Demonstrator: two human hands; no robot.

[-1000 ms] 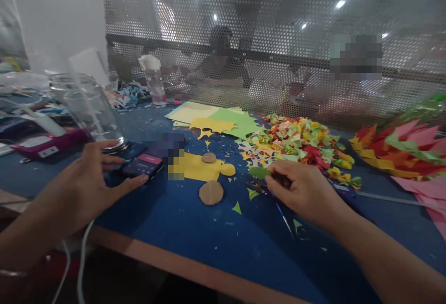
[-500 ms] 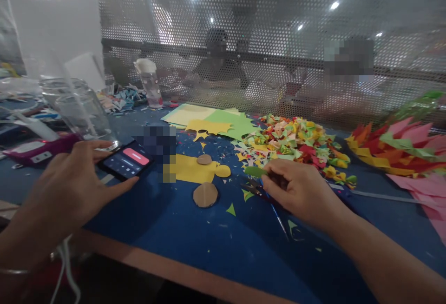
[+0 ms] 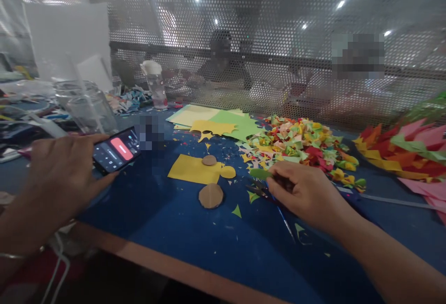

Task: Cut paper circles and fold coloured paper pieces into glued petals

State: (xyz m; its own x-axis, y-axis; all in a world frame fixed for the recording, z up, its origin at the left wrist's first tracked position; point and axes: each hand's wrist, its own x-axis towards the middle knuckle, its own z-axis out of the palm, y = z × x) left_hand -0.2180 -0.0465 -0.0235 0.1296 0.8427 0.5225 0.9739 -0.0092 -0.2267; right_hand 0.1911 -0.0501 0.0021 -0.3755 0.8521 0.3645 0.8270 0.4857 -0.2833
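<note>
In the head view, we see the left hand [image 3: 66,178] gripping a phone [image 3: 114,153] by its edges between thumb and fingers, its lit screen tilted up above the left part of the desk [image 3: 195,239]. We find the right hand [image 3: 308,192] pinching a green paper piece [image 3: 258,174] near the middle of the desk; dark scissors [image 3: 259,190] lie partly under it, and we cannot tell whether its fingers also grip them. Between the hands we see a yellow sheet [image 3: 190,170] with a small brown disc [image 3: 209,160] on it and a larger disc [image 3: 211,195] just nearer us. Beyond the right hand we see a heap of coloured paper [image 3: 303,136].
</note>
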